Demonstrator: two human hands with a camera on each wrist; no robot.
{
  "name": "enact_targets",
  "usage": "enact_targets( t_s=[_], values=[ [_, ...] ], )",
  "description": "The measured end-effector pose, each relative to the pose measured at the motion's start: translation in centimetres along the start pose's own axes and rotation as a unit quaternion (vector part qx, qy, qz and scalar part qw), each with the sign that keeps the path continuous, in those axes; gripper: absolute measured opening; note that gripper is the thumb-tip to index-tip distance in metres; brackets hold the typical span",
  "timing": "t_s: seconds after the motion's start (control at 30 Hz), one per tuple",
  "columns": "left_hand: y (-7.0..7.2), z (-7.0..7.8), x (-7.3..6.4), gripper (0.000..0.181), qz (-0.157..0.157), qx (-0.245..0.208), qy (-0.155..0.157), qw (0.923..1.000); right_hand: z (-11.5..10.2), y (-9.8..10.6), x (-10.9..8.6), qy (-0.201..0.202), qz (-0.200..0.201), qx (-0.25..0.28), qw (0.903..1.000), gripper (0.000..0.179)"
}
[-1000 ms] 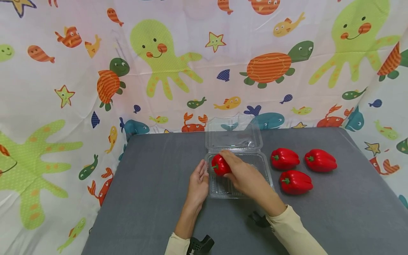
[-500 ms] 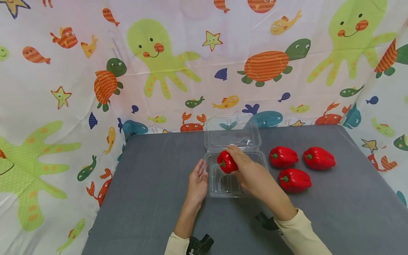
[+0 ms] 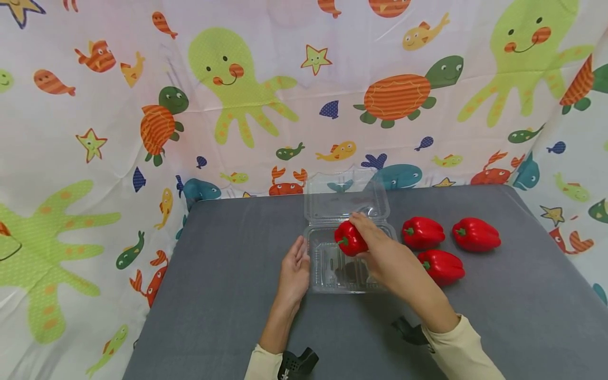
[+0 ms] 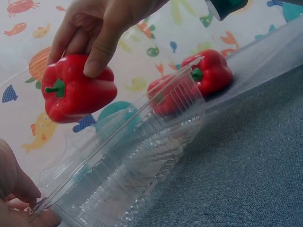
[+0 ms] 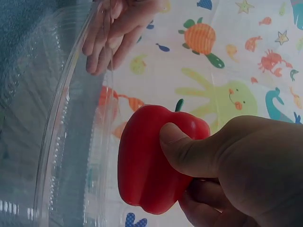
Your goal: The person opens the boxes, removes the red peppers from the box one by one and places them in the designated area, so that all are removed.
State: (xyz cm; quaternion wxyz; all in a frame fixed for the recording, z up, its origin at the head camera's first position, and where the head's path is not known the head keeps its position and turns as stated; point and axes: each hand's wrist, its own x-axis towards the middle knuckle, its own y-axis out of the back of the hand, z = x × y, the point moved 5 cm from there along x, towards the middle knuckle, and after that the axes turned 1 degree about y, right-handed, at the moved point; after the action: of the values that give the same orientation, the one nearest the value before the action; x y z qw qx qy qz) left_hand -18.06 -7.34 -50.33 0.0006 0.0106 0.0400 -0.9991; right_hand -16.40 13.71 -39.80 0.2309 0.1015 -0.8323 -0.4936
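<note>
My right hand point(image 3: 394, 264) grips a red bell pepper point(image 3: 350, 238) with a green stem, thumb on one side and fingers on the other. In the left wrist view this bell pepper point(image 4: 78, 90) hangs above the rim of a clear plastic clamshell container point(image 4: 128, 165). The container point(image 3: 328, 269) lies with its lid point(image 3: 347, 203) raised at the back. At its left side my left hand point(image 3: 294, 274) pinches the rim between thumb and fingers, as the left wrist view shows. No pepper lies inside the container.
Right of the container, three more red bell peppers rest on the grey table point(image 3: 228, 274): one near the back point(image 3: 423, 233), one farther right point(image 3: 476, 235), one in front point(image 3: 443, 267). A sea-animal curtain point(image 3: 275, 79) hangs behind and along the sides.
My right hand has carried the bell pepper rightward across the container, from its left side to over its right half. The left hand has stayed at the rim.
</note>
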Motion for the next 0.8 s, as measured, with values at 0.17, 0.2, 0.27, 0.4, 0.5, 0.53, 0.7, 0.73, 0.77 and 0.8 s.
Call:
enact_targets(
  t_s=[0.17,0.2,0.27,0.4,0.5,0.53,0.7,0.73,0.77,0.8],
  values=[
    [-0.1,0.0,0.0,0.056,0.003,0.002,-0.001,1.0,0.7,0.5,-0.4,-0.006,0.005,-0.003,1.0,0.103],
    [-0.1,0.1,0.1,0.056,0.003,0.002,-0.001,1.0,0.9,0.5,-0.5,-0.009,0.005,-0.003,0.9999,0.104],
    [-0.1,0.1,0.0,0.057,0.002,0.003,0.001,1.0,1.2,0.6,-0.7,-0.012,0.005,-0.003,0.9999,0.104],
    [-0.1,0.1,0.1,0.057,-0.001,0.004,-0.002,1.0,1.7,1.0,-1.1,-0.019,0.005,-0.004,0.9998,0.105],
    [-0.1,0.1,0.1,0.057,-0.004,0.004,-0.004,1.0,2.0,1.4,-1.3,-0.02,0.008,-0.005,0.9997,0.104],
    [-0.1,0.1,0.1,0.057,-0.004,0.003,-0.004,1.0,2.1,1.5,-1.4,-0.02,0.01,-0.004,0.9997,0.103],
    [-0.1,0.0,0.0,0.057,-0.001,0.006,-0.001,1.0,2.4,2.0,-1.8,-0.022,0.012,-0.008,0.9997,0.105],
    [-0.1,0.0,0.0,0.056,0.0,0.007,0.0,1.0,2.5,2.1,-1.9,-0.024,0.012,-0.01,0.9996,0.105],
    [-0.1,0.0,0.0,0.056,0.001,0.008,0.0,1.0,2.7,2.2,-2.0,-0.026,0.011,-0.012,0.9995,0.105],
    [-0.1,-0.1,0.0,0.056,0.001,0.008,0.001,1.0,2.8,2.2,-2.1,-0.029,0.011,-0.014,0.9994,0.105]
  ],
)
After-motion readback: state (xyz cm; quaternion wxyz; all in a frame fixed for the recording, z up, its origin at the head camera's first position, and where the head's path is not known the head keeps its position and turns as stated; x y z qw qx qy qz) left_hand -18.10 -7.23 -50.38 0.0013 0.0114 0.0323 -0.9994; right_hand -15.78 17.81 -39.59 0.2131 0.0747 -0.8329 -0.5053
